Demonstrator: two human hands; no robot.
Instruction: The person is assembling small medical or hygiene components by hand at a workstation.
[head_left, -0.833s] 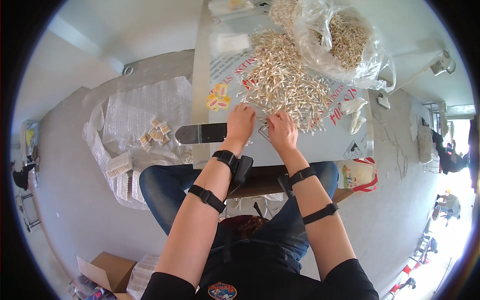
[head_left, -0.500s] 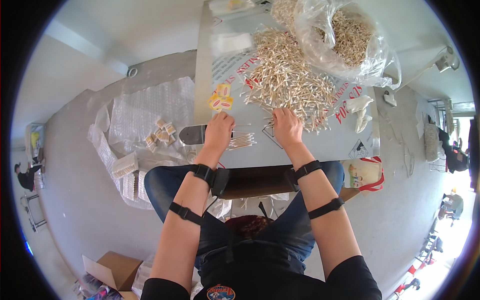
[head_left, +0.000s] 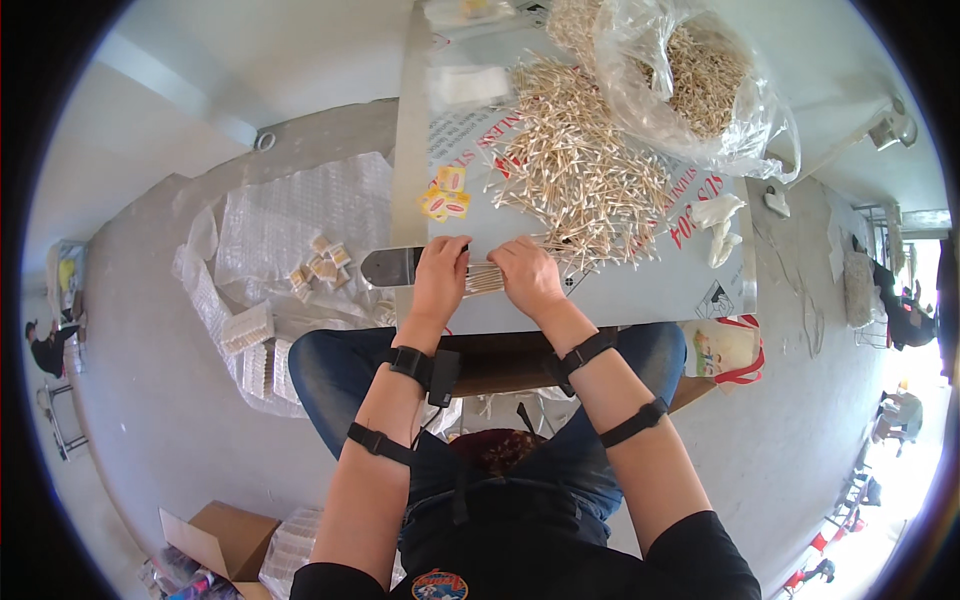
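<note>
Forearms with black straps come up from the near edge, over blue jeans, to the near rim of a grey table (head_left: 640,300). Both hands rest there side by side, and between them lies a small bundle of sticks (head_left: 484,279), pale and thin, laid left to right. The left hand (head_left: 440,277) has its fingers curled down over the bundle's left end, while the right hand (head_left: 527,277) closes its fingers over the right end, so only the middle stretch of the bundle shows in the gap between the two sets of knuckles. Whether the fingertips pinch the sticks or merely press on them I cannot tell, as the backs of the hands hide them.

Just left of the left hand, a flat metal piece (head_left: 390,266) juts out past the table's left edge. A little farther off lie small yellow and red packets (head_left: 445,196). Beyond the right hand spreads a loose heap of sticks (head_left: 580,170), reaching right up to its fingers. At the far right stands a clear plastic bag (head_left: 690,80) full of more sticks. On the floor to the left lies bubble wrap (head_left: 290,240) with small packs on it.
</note>
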